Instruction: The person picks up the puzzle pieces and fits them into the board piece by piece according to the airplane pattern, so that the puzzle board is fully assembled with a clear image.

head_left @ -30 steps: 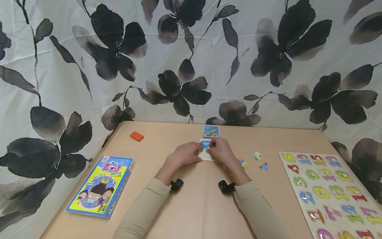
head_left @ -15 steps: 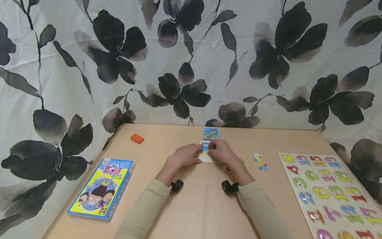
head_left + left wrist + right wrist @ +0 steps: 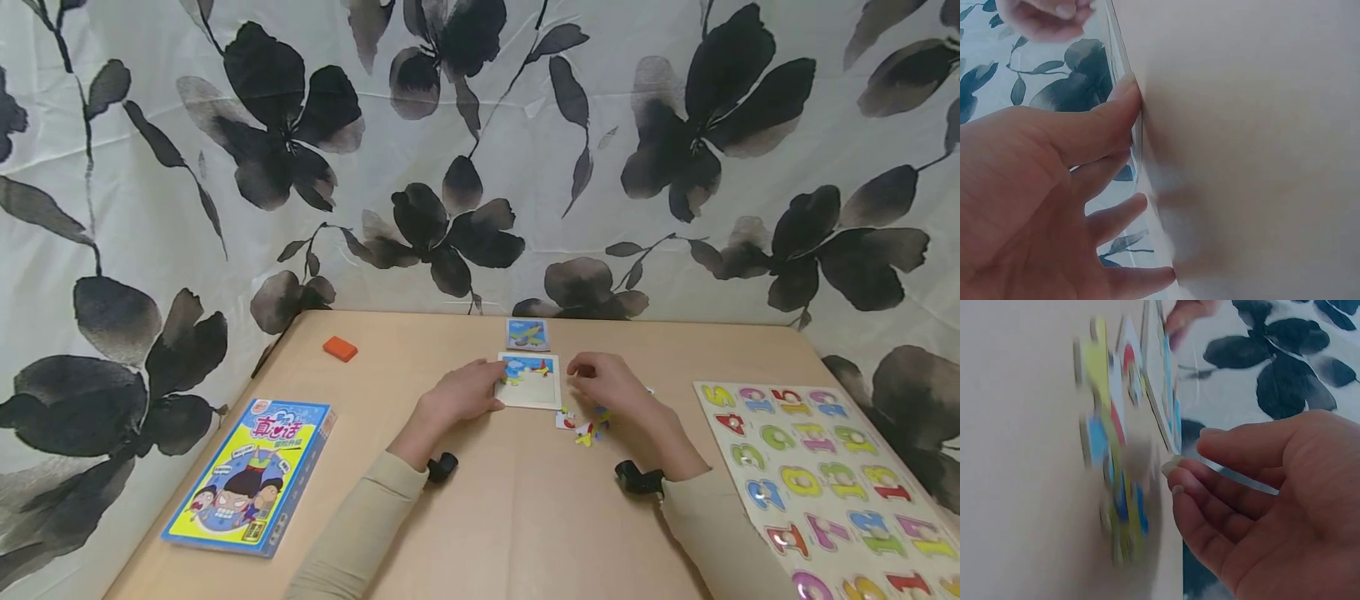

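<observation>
A small white-framed jigsaw puzzle board (image 3: 536, 397) lies mid-table. Blue, yellow and red pieces (image 3: 534, 367) fill its far part; the near part is bare white. My left hand (image 3: 467, 390) rests at the board's left edge, thumb and fingers extended. My right hand (image 3: 609, 385) hovers just right of the board. Its fingers bend loosely, and the right wrist view shows a gap between thumb (image 3: 1216, 439) and fingers, nothing held. Below it lie several loose jigsaw pieces (image 3: 583, 435), partly hidden by the hand and blurred in the right wrist view.
A picture card (image 3: 528, 335) with a yellow plane lies behind the board. An orange block (image 3: 340, 348) sits far left, a blue and yellow box (image 3: 251, 479) nearer. At right lies a large sheet of colourful letters and numbers (image 3: 817, 467). A flowered cloth (image 3: 442, 108) hangs behind the table.
My right hand has lifted off the puzzle board and moved right, baring the placed pieces, including a red one. The left hand stays at the board's left edge.
</observation>
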Motion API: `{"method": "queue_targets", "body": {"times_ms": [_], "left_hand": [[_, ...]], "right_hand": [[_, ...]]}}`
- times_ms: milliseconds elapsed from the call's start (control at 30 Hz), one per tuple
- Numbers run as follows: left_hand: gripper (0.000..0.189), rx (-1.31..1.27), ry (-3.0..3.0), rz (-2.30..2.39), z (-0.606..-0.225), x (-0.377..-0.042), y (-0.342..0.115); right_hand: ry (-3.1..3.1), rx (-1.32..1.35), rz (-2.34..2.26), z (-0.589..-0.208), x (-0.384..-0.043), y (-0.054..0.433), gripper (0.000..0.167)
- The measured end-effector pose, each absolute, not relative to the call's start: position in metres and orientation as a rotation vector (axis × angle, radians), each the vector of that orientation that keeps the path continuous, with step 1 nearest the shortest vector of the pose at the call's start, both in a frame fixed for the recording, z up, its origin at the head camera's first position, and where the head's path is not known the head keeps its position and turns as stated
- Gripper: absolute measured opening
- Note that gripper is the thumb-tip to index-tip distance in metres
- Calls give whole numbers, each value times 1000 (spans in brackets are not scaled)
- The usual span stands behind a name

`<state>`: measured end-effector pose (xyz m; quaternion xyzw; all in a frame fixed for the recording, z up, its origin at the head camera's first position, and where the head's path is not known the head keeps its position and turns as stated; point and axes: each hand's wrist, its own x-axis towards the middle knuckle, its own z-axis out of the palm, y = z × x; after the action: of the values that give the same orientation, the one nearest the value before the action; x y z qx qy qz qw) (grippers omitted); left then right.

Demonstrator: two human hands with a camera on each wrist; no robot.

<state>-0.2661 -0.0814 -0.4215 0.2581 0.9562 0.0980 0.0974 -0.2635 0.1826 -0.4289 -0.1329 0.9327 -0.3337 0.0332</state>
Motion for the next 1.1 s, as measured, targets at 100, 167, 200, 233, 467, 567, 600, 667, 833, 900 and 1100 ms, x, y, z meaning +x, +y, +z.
{"method": "queue_targets", "body": {"times_ms": [100,167,200,233,467,567,600,667,833,900,1100], "left_hand": [[56,750,2821,286,-423,-266,-82],[58,751,2815,284,-424,-266,-83],[60,751,2811,288,-424,-267,-83],[60,755,2807,288,-425,-267,-83],[63,757,2798,289,-425,-268,-83],[63,766,2797,299,-422,-267,-84],[63,768,2797,299,-420,-266,-84],[61,768,2799,302,-418,-265,-85],[57,774,2815,306,-416,-265,-87],[56,777,2819,301,-417,-265,-87],[59,769,2807,294,-421,-268,-86]], "right_hand": [[2863,-417,-995,-426,-258,196,15],[2854,-415,-977,-424,-256,206,17],[2850,-409,-973,-423,-255,210,18],[2848,-410,-975,-422,-255,215,20],[2857,-380,-984,-413,-253,241,27],[2848,-405,-984,-409,-251,239,27],[2845,-431,-981,-408,-252,237,26],[2832,-486,-970,-407,-251,229,24],[2737,-523,-910,-409,-248,201,19],[2690,-494,-892,-412,-245,191,18],[2704,-517,-799,-423,-237,170,23]]}}
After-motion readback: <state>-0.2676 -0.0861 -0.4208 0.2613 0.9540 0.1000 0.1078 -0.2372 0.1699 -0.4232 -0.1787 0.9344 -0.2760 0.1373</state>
